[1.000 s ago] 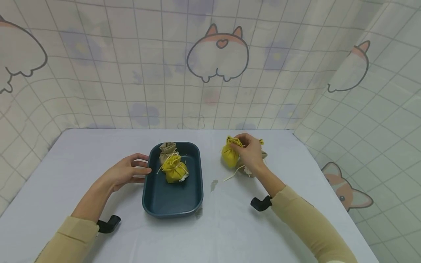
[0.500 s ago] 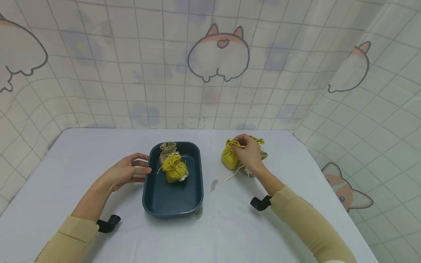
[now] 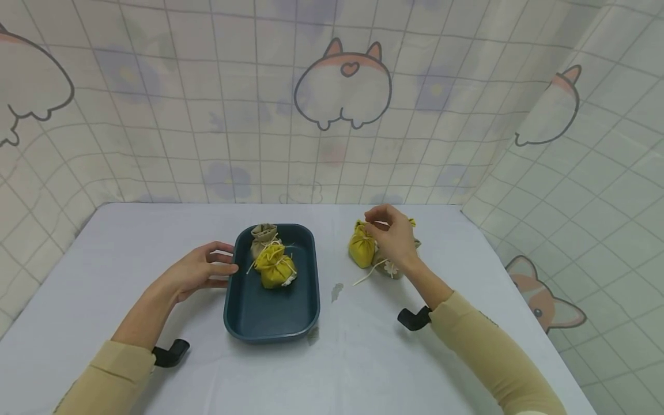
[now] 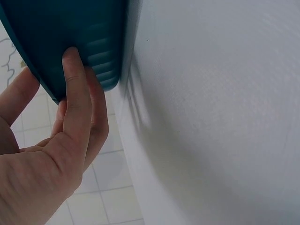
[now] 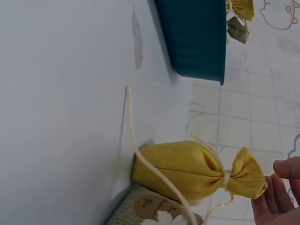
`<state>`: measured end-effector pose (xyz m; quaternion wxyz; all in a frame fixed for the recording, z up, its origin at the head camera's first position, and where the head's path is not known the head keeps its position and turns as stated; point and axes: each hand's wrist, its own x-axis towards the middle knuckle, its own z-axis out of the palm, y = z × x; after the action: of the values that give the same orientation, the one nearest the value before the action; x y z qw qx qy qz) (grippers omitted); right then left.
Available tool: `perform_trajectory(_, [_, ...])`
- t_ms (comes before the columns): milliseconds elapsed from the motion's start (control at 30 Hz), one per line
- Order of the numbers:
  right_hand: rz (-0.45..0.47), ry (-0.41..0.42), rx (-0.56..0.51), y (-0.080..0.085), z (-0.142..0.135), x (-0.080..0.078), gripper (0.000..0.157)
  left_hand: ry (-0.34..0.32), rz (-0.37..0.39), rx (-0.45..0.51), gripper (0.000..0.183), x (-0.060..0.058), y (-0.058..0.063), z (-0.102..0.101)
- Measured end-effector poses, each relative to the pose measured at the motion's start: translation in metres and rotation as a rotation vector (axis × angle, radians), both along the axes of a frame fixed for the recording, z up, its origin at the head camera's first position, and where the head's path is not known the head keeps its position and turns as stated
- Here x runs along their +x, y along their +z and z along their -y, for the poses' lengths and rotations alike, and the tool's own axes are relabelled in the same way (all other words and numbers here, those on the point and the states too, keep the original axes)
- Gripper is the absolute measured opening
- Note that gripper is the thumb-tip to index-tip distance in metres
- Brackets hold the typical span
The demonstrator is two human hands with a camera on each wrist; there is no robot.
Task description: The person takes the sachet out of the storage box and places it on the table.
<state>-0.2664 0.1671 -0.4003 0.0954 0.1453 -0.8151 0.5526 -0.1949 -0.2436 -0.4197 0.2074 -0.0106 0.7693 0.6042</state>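
My left hand (image 3: 199, 271) rests against the left side of a dark teal tray (image 3: 272, 317). In the left wrist view, fingers (image 4: 75, 79) lie along its outer wall, with another digit at the rim. A yellow drawstring pouch (image 3: 275, 270) and a beige pouch (image 3: 263, 233) lie inside. My right hand (image 3: 396, 239) hovers at the gathered top of another yellow pouch (image 5: 183, 168), which stands upright on the table. Its thumb is apart from the cloth, while the other fingertips are close behind the top; contact is unclear. Beside it sits a grey-brown pouch (image 5: 145, 208) with a tag and white flower.
Another bit of yellow cloth (image 3: 412, 222) shows behind the right hand, mostly hidden. A pale cord (image 3: 365, 276) trails on the white table (image 3: 353, 357). A grey mark (image 3: 337, 291) lies between tray and pouches. A patterned curtain (image 3: 342, 155) hangs behind the table.
The right hand pinched the yellow pouch's top and shifted it slightly; now its fingers have loosened and lifted a little above it. The left hand and tray have stayed put.
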Motion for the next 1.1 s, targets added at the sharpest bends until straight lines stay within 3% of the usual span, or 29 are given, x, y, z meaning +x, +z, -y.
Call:
perform_trajectory(233, [-0.056, 0.058, -0.093, 0.009, 0.007, 0.003, 0.020, 0.001, -0.001, -0.004, 0.068, 0.000, 0.000, 0.000])
perform_trajectory(367, [-0.041, 0.120, -0.148, 0.012, 0.014, 0.006, 0.023, 0.001, -0.003, -0.004, 0.069, 0.000, 0.000, 0.000])
perform_trajectory(867, [0.045, 0.349, -0.126, 0.004, 0.061, 0.022, 0.028, -0.005, -0.009, -0.009, 0.068, 0.000, -0.001, 0.001])
perform_trajectory(1100, [0.116, 0.511, -0.123, -0.005, 0.079, 0.023, 0.035, -0.006, -0.009, -0.002, 0.068, 0.000, -0.003, 0.001])
